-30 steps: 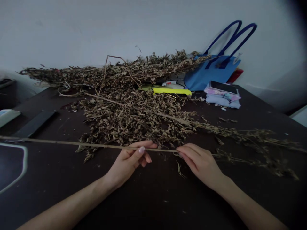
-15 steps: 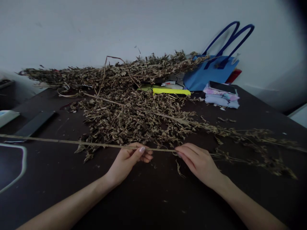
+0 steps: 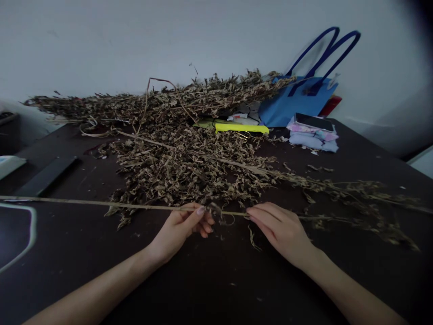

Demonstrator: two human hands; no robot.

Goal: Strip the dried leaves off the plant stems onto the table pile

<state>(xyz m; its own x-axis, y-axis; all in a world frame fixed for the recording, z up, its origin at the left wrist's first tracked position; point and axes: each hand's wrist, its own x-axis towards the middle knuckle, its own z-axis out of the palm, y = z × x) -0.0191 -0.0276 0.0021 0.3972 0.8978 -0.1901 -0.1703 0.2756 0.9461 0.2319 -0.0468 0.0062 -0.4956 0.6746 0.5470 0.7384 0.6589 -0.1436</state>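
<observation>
A long, dried plant stem [image 3: 111,204] runs across the front of the dark table, bare at the left and leafy past my right hand. My left hand [image 3: 181,228] is closed round it, thumb on top. A shrivelled leaf [image 3: 216,210], partly blurred, shows just beyond those fingertips. My right hand [image 3: 279,230] pinches the same stem a little further right, its fingertips pressed together. Behind both hands spreads a heap of crumpled dried leaves [image 3: 176,176]. Another dried stalk [image 3: 233,161] lies slantwise over this heap.
A large bundle of dried plants [image 3: 128,106] lies along the wall. A yellow-handled tool [image 3: 241,128], a blue bag [image 3: 291,106] and a phone [image 3: 313,122] on folded cloth [image 3: 313,141] are at the back. A flat dark object [image 3: 47,176] and a white loop [image 3: 34,230] lie left.
A shrivelled leaf has appeared on the stem between my hands. My left fingers have shifted slightly, and the stem's left end sits a little lower. My right hand stays nearly still.
</observation>
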